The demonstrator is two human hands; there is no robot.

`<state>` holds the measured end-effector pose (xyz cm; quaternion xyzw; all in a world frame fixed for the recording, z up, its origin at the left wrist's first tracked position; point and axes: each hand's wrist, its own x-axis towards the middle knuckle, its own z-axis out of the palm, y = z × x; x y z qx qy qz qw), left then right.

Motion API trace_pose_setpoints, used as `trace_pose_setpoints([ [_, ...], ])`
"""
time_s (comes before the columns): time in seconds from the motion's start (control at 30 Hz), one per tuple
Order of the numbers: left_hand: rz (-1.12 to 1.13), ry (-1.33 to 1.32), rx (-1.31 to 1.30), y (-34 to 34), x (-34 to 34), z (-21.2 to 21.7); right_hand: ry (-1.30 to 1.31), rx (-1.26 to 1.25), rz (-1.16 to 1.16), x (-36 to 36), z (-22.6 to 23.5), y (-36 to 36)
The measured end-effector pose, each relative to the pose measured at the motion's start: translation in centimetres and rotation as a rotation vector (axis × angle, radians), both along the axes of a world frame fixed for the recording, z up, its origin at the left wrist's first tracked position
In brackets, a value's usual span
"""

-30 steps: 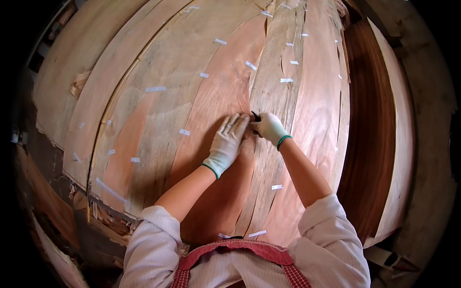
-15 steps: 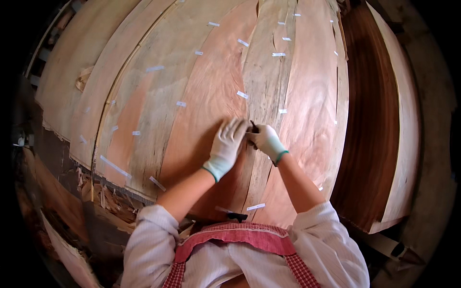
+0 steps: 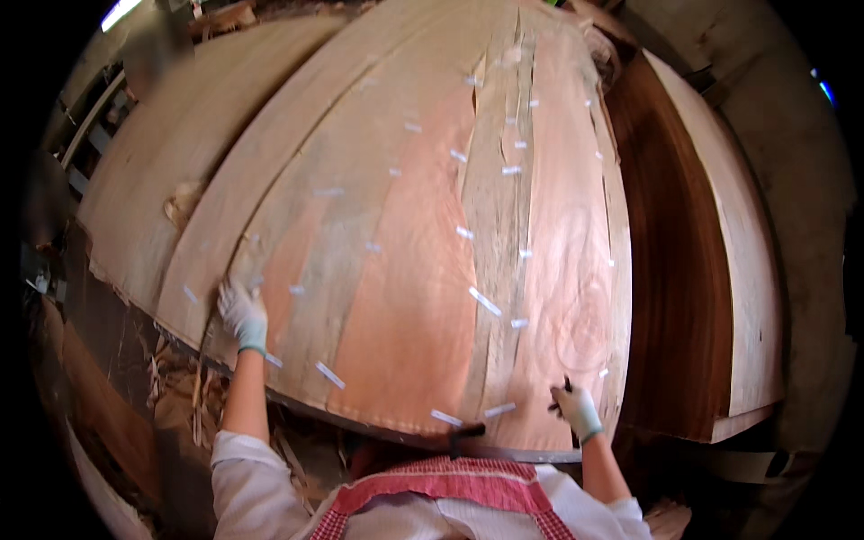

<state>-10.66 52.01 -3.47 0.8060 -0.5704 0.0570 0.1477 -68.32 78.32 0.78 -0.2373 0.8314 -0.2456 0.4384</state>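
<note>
Large thin wood veneer sheets (image 3: pixel 414 315), pinkish and pale greyish strips side by side, lie before me. Short white tape strips (image 3: pixel 484 301) join their seams. My left hand (image 3: pixel 241 310), in a white glove with a green cuff, rests near a seam at the left, its fingers stretched out over the sheet and slightly blurred. Closed around a small dark tool (image 3: pixel 567 387), my gloved right hand (image 3: pixel 580 412) is over the near right part of the sheets. The tool's exact kind cannot be made out.
A dark reddish-brown veneer stack (image 3: pixel 670 270) with a pale sheet (image 3: pixel 751 270) stands at the right. Torn veneer scraps (image 3: pixel 189 387) lie below the left edge. A small black object (image 3: pixel 466 434) sits at the near edge. Another pale sheet (image 3: pixel 198 117) lies far left.
My hands have parted from the middle seam: the left went left, the right went nearer and right with the tool. A tape strip now shows where they were. The view has shifted.
</note>
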Motion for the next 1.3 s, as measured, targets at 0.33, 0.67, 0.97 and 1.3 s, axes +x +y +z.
trace_pose_setpoints([
  [0.33, -0.275, -0.141, 0.258, 3.8, 11.5, 0.6, -0.212, -0.198, 0.238, 26.8, 3.5, -1.2],
  [0.67, 0.029, 0.319, 0.048, 8.7, 29.0, 0.4, -0.025, -0.073, 0.577, 36.0, 3.8, 0.1],
  [0.97, 0.246, 0.341, -0.212, 4.8, 29.9, -3.1, -0.007, -0.160, 0.843, 44.1, 3.1, -3.5],
  [1.3, -0.591, 0.160, -0.219, 11.3, 9.1, 6.0, -0.170, -0.468, 0.551, 54.2, 9.2, -20.2],
])
